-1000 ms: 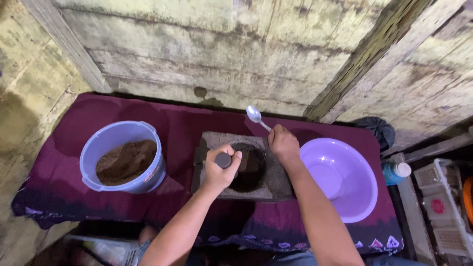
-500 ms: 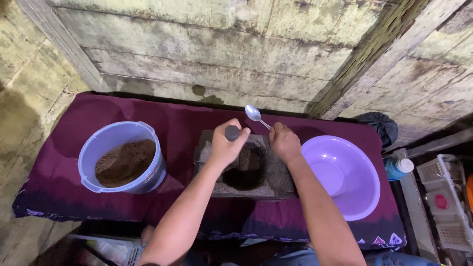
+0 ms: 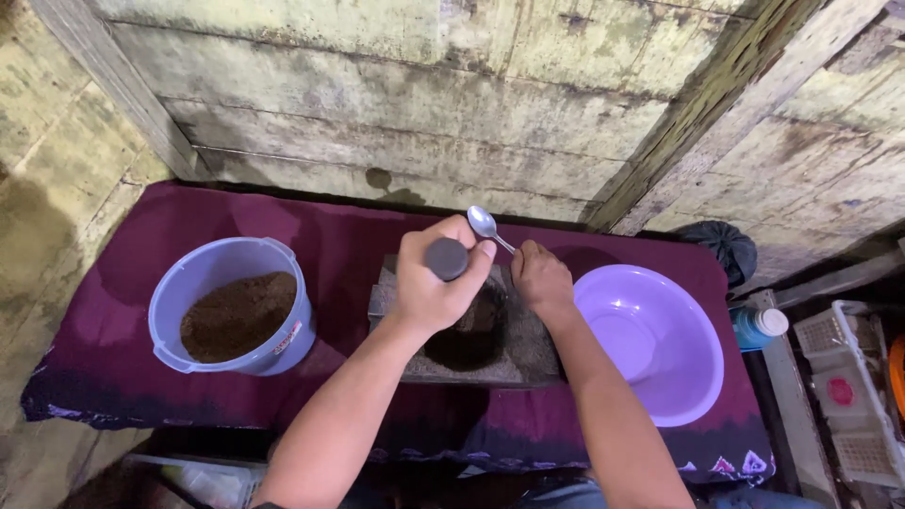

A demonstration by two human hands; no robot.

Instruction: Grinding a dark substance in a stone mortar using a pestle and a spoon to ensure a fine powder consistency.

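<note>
My left hand (image 3: 429, 283) is shut on a dark stone pestle (image 3: 446, 258), held over the far end of a flat grey grinding stone (image 3: 528, 351). A dark brown paste (image 3: 467, 341) lies in the stone's middle, just below the pestle. My right hand (image 3: 541, 278) grips the handle of a metal spoon (image 3: 485, 223), whose bowl points up and away past the stone's back edge. The stone rests on a purple cloth (image 3: 339, 236) between the two containers.
A blue bucket (image 3: 198, 273) with brown powder (image 3: 238, 314) stands at the left. An empty purple basin (image 3: 679, 339) sits at the right. A weathered wooden wall (image 3: 424, 113) rises behind. A blue bottle (image 3: 757, 327) and white baskets (image 3: 848, 386) stand off the right edge.
My left hand has pushed the pestle from the near part of the stone to its far end, uncovering the paste. My right hand and spoon have barely moved.
</note>
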